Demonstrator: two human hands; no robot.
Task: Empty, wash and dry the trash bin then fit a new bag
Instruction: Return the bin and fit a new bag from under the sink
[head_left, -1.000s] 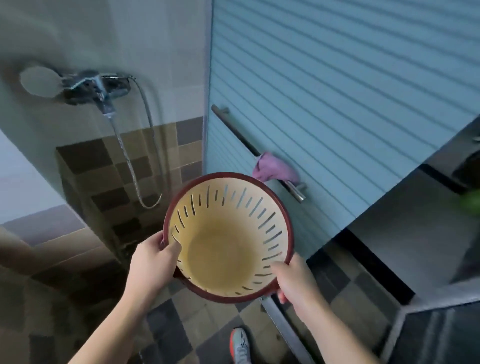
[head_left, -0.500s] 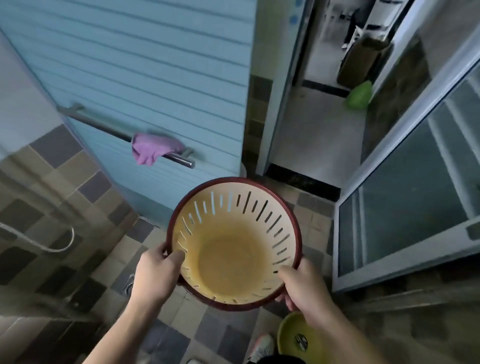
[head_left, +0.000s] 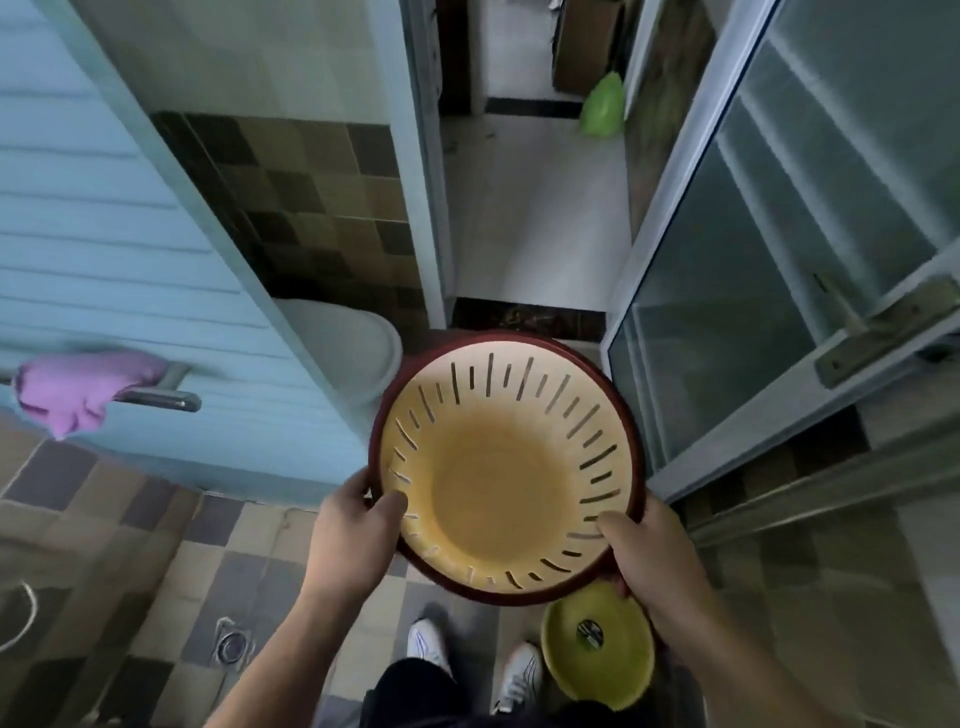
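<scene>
We are looking down at a round trash bin (head_left: 498, 499), yellow inside with a dark red rim and slits around its wall, which we are holding up in front of us over a checkered tile floor (head_left: 218, 561). Our left hand (head_left: 353, 545) is gripping the bin's left rim, thumb curled over the inside edge and fingers wrapped underneath. Our right hand (head_left: 649, 561) is gripping the near right rim the same way, thumb lying on the inner wall. The bin's inside is showing nothing in it. Just below it, near our right wrist, a yellow basin (head_left: 597, 660) is sitting on the floor beside our white shoes (head_left: 431, 644). To the far left a purple cloth (head_left: 67, 389) is hanging on a metal bar (head_left: 161, 397) fixed to a pale blue door (head_left: 104, 234). Straight ahead an open doorway is showing a green bag (head_left: 602, 106) on a pale floor, and a glass door (head_left: 779, 260) is standing on the right
</scene>
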